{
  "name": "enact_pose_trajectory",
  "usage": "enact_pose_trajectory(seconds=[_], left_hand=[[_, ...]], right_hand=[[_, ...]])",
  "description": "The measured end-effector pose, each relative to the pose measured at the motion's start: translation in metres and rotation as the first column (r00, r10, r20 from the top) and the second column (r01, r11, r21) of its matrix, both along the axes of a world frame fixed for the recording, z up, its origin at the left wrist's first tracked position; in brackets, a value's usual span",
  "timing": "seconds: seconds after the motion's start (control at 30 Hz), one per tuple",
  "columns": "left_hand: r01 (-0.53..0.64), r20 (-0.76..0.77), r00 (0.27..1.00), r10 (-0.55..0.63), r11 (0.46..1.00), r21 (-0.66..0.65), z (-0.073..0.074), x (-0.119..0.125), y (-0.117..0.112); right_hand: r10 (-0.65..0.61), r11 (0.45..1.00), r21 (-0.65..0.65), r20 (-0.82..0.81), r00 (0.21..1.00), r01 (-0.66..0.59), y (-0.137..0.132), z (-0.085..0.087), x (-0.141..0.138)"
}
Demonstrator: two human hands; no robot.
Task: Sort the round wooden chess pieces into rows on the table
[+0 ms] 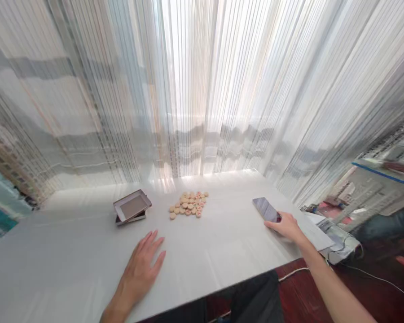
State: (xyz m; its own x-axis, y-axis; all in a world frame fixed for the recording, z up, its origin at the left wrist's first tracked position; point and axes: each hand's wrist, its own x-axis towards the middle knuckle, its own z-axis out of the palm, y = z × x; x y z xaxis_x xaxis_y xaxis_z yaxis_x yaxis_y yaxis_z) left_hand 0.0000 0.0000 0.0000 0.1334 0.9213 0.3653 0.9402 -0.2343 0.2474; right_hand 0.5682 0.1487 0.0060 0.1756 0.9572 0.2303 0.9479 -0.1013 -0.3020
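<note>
My left hand (142, 265) lies flat and open on the white table (54, 251), fingers stretched toward the far side. My right hand (285, 226) rests at the near end of a dark smartphone (265, 208) lying flat on the table's right side, fingers curled onto its edge. A pile of several round wooden game pieces (189, 204) with red and dark markings sits in the middle of the table, beyond both hands. A flat brown box with its lid askew (132, 207) lies left of the pieces.
Sheer white curtains (202, 89) hang right behind the table's far edge. Off the right edge sit a white device with cables (340, 244) and clutter on a dark red floor (309, 291). My dark-trousered legs (252, 298) show under the near edge.
</note>
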Motion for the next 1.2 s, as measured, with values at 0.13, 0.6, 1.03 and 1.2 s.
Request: enact_pose_trajectory(seconds=[0.13, 0.6, 1.03, 1.2], left_hand=[[0.009, 0.011, 1.0, -0.009, 1.0, 0.015, -0.001, 0.0, -0.001], [-0.029, -0.005, 1.0, 0.029, 1.0, -0.008, 0.006, 0.011, 0.001], [0.102, -0.012, 0.995, -0.104, 0.992, -0.076, 0.028, 0.049, 0.125], [0.123, -0.038, 0.991, -0.127, 0.989, -0.082, 0.033, 0.065, 0.16]], right_hand=[[-0.032, 0.999, 0.009, -0.014, 0.999, 0.032, -0.006, -0.004, 0.002], [0.58, 0.792, 0.314, -0.119, 0.806, -0.524, -0.06, 0.009, -0.161], [0.69, 0.72, 0.137, -0.042, 0.722, -0.68, 0.056, 0.022, -0.271], [0.693, 0.718, 0.124, -0.036, 0.72, -0.685, 0.08, 0.018, -0.287]])
